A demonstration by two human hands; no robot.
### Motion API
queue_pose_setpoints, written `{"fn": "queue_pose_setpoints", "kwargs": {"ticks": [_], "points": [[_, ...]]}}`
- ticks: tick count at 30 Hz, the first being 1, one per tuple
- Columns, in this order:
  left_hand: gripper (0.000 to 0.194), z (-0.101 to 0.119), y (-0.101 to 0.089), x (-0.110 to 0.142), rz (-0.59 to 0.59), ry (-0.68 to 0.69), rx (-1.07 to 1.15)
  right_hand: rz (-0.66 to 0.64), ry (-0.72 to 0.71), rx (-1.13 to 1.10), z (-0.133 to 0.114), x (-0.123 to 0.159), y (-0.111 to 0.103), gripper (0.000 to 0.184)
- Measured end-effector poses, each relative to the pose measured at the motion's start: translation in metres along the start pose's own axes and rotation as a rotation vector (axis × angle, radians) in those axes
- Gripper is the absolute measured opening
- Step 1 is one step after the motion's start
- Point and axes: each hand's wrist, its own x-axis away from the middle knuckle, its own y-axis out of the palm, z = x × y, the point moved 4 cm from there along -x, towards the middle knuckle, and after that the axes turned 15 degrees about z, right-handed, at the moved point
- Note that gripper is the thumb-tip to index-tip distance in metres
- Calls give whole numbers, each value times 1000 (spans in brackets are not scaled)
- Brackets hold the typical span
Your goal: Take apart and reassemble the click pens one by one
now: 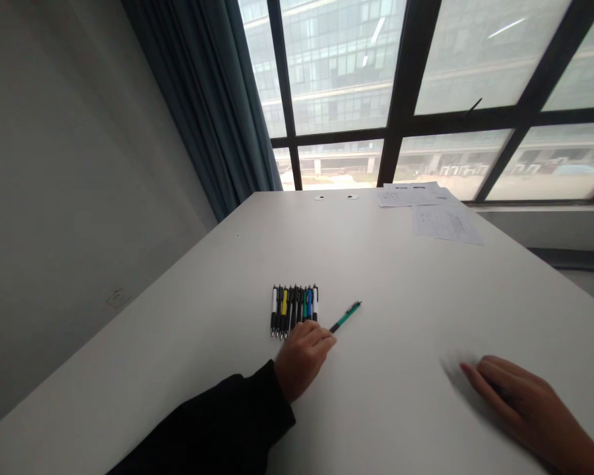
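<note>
My left hand (304, 353) is closed on the lower end of a green pen (347, 315), which slants up to the right on the white table. Just beyond that hand lies a tight row of several pens, side by side. Among them are a yellow pen (284, 302), a blue pen (310, 303) and black and white ones. My hand hides the lower ends of the pens at the row's right. Off to the right, my right hand (519, 399) is by the table's near right side, fingers loosely curled in, with no object visible in it.
Sheets of paper (445, 223) lie at the far right of the white table (202, 310). Two small round fittings sit near its far edge. A dark blue curtain (212, 92) and a wall flank the left. Beyond the table stands a large framed window (346, 72).
</note>
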Motion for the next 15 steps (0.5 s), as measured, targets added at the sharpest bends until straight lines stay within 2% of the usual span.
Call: {"fn": "queue_pose_setpoints", "kwargs": {"ticks": [3,7,10,13,15], "points": [[16,6,-2,-3,19,19,13,-91,-105,-25,-14,4,9,35],[30,5,-1,-4,-3,-109,-134,-167,-129,-78,-32,8,20,30],[18,6,2,-4,-41,-150,-180,-168,-134,-94,-44,10,25,28],[9,13,-1,-8,-17,-166,-98,-182,-53,-123,-55,12,31,8],[7,20,-5,-14,-17,-217,95,-204,36,-154,-62,13,36,35]]}}
